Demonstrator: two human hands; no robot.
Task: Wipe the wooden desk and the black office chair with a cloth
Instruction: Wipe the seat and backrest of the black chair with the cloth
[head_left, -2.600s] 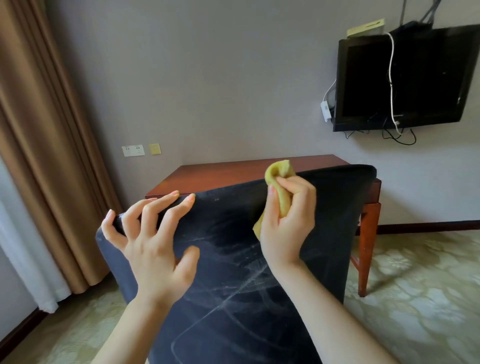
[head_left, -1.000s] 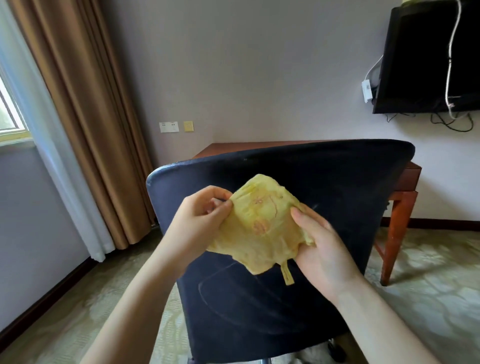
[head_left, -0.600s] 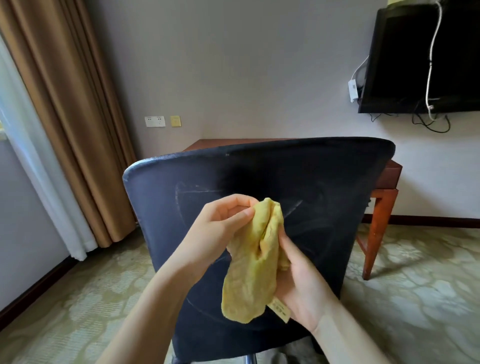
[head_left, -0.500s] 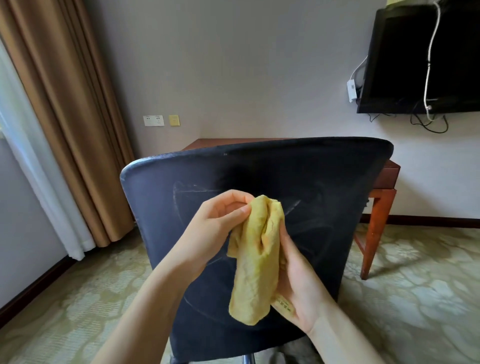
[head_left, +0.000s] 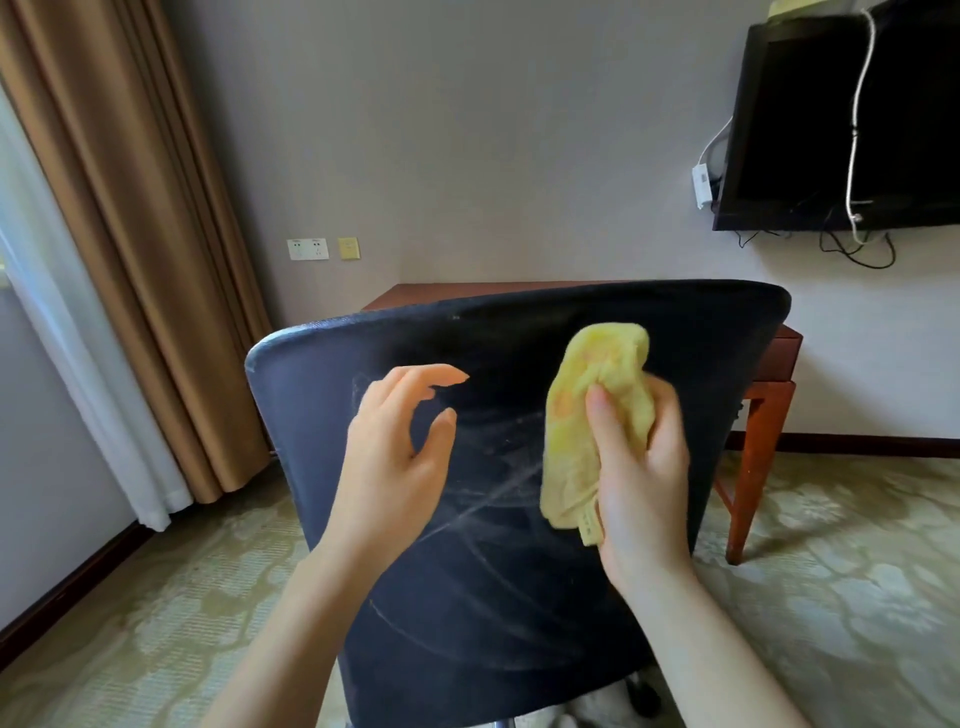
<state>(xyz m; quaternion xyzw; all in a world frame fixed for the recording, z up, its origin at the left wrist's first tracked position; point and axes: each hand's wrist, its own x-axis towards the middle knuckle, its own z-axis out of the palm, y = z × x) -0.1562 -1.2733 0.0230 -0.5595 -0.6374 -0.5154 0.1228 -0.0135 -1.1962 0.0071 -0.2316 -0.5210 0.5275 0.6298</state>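
1. While the right hand (head_left: 641, 467) grips a bunched yellow cloth (head_left: 592, 410) against the back of the black fabric office chair (head_left: 498, 571), the left hand (head_left: 400, 447) hovers beside it, fingers loosely spread and holding nothing.
2. Pale wipe streaks cross the chair back.
3. Behind the chair stands the reddish-brown wooden desk (head_left: 769, 374), against the grey wall under a black wall-mounted screen (head_left: 810, 119).

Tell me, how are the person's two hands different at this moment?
The right hand grips a bunched yellow cloth, thumb across its front; the left hand holds nothing. The left hand's fingers are spread and loosely curved, while the right hand's wrap round the cloth. The right hand is slightly higher on the black chair back than the left. Both are raised in front of that chair back.
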